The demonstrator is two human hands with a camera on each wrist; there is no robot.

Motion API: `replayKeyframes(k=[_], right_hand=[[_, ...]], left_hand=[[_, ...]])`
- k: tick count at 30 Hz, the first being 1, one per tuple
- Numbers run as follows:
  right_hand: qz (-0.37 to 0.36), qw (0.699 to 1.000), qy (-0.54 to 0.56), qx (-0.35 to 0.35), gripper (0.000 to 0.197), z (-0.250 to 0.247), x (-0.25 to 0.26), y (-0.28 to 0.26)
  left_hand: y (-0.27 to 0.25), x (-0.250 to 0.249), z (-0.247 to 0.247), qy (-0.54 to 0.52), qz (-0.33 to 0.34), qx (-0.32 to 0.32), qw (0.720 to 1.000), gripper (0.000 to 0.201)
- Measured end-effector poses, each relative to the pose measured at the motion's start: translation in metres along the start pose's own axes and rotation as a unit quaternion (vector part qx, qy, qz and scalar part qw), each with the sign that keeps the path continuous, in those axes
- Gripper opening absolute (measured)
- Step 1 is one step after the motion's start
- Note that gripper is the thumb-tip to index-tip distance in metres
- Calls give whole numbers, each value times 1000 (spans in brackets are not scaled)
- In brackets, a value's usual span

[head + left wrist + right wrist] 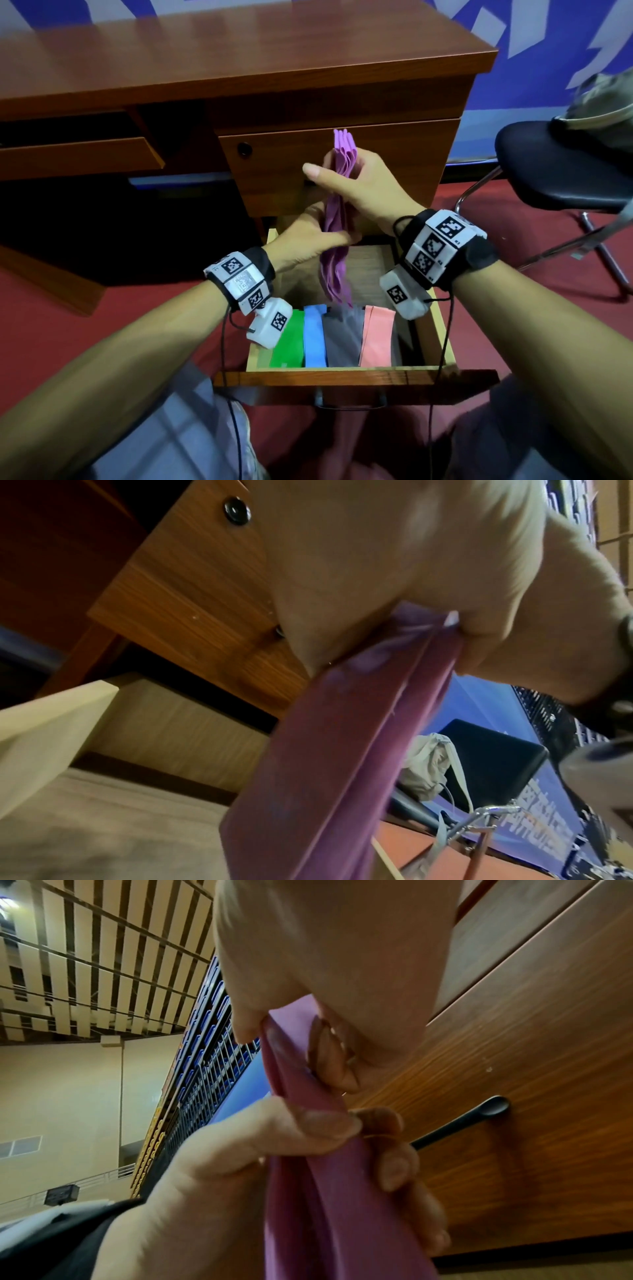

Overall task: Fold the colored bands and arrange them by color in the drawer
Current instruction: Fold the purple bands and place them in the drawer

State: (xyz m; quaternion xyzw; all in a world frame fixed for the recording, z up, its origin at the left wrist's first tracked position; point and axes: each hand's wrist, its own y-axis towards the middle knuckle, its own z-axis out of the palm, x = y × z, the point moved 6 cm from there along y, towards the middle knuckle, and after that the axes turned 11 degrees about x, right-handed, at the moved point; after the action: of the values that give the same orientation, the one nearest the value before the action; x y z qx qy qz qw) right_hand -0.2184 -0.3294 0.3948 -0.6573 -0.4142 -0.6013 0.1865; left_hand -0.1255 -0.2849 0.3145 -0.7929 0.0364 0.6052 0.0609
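Purple band (337, 219) hanging over the open drawer (442, 335)

We are seeing it gathered in long vertical folds, its lower end dangling above the green band (289, 342), blue band (314, 339), grey band (343, 339) and pink band (377, 337) lying side by side inside.

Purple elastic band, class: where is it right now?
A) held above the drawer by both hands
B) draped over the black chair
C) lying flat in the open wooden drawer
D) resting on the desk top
A: the purple elastic band hangs above the open wooden drawer, gripped by the right hand higher up and the left hand lower down.
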Motion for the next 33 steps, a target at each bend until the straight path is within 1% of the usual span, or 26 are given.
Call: replayKeyframes(k=[1, 3, 6, 9, 11, 12, 14, 16, 17, 18, 20, 22, 24, 25, 27, 29, 30, 33], right_hand=[[5, 1000, 4, -14, 45, -2, 2, 0], [17, 999, 13, -47, 41, -6, 5, -2], [29, 995, 15, -91, 43, -12, 4, -2], [34, 990, 29, -136, 51, -24, 7, -2], [47, 988, 33, -142, 52, -30, 8, -2], [53, 988, 28, -140, 48, -33, 6, -2], [56, 988, 14, -143, 36, -37, 3, -2], [64, 984, 7, -167, 28, -40, -3, 0], [74, 980, 19, -185, 22, -41, -5, 0], [86, 975, 41, -203, 19, -43, -8, -1], [109, 962, 90, -233, 18, -48, -14, -2], [126, 955, 113, -246, 21, -53, -19, -4], [127, 949, 135, -255, 26, -58, -22, -4], [124, 946, 151, -260, 28, -60, -24, -5], [118, 941, 177, -265, 26, -65, -27, -8], [118, 938, 188, -267, 24, -69, -29, -11], [116, 938, 188, -268, 24, -71, -30, -11], [109, 942, 160, -276, 26, -77, -35, -8]], left_hand=[[0, 0, 2, -10, -4, -8, 1000, 54], [0, 4, 7, -27, -13, -5, 1000, 69], [-2, 13, 13, 28, -32, 12, 999, 80], [-4, 27, 19, 82, -68, 33, 994, 72], [-7, 38, 19, 108, -81, 29, 990, 74], [-7, 44, 19, 109, -76, 27, 991, 76], [-11, 44, 20, 92, -67, 22, 993, 67], [-14, 45, 21, 76, -73, 28, 994, 54], [-16, 45, 23, 80, -79, 32, 993, 49], [-16, 49, 21, 107, -89, 24, 990, 45], [-17, 55, 18, 149, -106, 22, 983, 37], [-17, 61, 16, 142, -125, 34, 981, 15], [-17, 64, 12, 145, -130, 22, 981, 5], [-16, 65, 8, 154, -132, 10, 979, 8], [-15, 66, 2, 191, -140, 11, 972, 22], [-17, 65, 1, 268, -144, 28, 952, 42], [-18, 64, 0, 298, -147, 32, 943, 49], [-20, 65, -1, 305, -174, 47, 935, 64]])
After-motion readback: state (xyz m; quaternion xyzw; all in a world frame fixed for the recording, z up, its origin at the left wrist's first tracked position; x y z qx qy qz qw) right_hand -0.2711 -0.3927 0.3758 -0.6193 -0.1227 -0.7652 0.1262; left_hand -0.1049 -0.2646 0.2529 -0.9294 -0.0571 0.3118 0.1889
